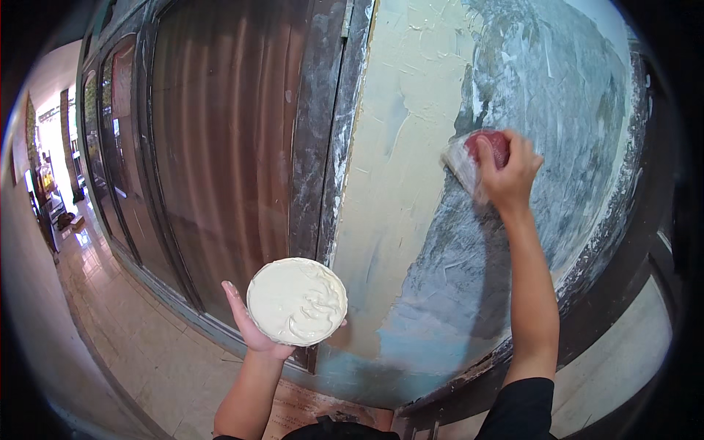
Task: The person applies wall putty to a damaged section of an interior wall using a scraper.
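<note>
The wall panel (411,183) lies open all around the right hand (510,176). A dark wooden frame post (323,132) bounds it leftward, and the putty dish (297,301) crowds the lower edge.

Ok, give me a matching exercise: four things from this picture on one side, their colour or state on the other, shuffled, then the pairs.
Things:
1. round dish
2. scraper
3. wall
4. door panel

States:
A. brown, beside the dark frame
B. pressed to the wall by the right hand
C. partly cream, partly grey-blue
D. full of cream paste, held by the left hand

Pairs: 1-D, 2-B, 3-C, 4-A
</note>
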Tool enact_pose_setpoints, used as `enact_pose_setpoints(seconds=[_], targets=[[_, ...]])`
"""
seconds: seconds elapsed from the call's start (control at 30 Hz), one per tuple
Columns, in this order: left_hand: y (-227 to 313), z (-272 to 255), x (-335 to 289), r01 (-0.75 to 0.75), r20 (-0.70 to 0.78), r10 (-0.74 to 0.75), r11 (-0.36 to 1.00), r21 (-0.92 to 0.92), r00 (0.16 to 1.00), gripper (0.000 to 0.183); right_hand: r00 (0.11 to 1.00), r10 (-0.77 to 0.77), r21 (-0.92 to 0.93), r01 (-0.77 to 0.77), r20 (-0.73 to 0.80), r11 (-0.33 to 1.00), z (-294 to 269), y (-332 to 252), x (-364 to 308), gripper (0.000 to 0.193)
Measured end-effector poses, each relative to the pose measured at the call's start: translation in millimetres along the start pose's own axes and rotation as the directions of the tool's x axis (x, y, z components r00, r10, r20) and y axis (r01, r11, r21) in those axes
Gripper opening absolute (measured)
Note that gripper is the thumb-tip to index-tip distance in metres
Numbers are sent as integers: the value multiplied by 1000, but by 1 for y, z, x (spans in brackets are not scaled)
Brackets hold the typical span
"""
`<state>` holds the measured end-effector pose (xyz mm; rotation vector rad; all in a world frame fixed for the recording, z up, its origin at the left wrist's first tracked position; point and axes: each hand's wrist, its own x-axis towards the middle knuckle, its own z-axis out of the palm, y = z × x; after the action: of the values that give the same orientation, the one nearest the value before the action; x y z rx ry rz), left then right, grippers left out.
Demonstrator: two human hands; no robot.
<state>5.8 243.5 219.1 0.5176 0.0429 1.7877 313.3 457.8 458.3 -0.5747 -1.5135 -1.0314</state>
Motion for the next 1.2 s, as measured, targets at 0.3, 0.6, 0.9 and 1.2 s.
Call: enact_pose_setpoints(seconds=[0.3, 0.6, 0.9, 1.2], targets=[[3, -1, 3, -23, -96, 24, 1000, 2, 995, 110, 964, -203, 1, 206, 175, 979, -13, -26, -33, 35], [-17, 0, -2, 102, 38, -101, 994, -33, 994, 112, 672, 345, 634, -737, 655, 232, -62, -72, -37, 19], [-59, -5, -16, 233, 23, -232, 972, -43, 972, 118, 46, -73, 36, -991, 996, -132, -51, -135, -192, 28], [-61, -28, -70, 218, 80, -213, 974, -58, 974, 118, -128, 88, -109, -975, 988, -191, -89, -120, -290, 26]])
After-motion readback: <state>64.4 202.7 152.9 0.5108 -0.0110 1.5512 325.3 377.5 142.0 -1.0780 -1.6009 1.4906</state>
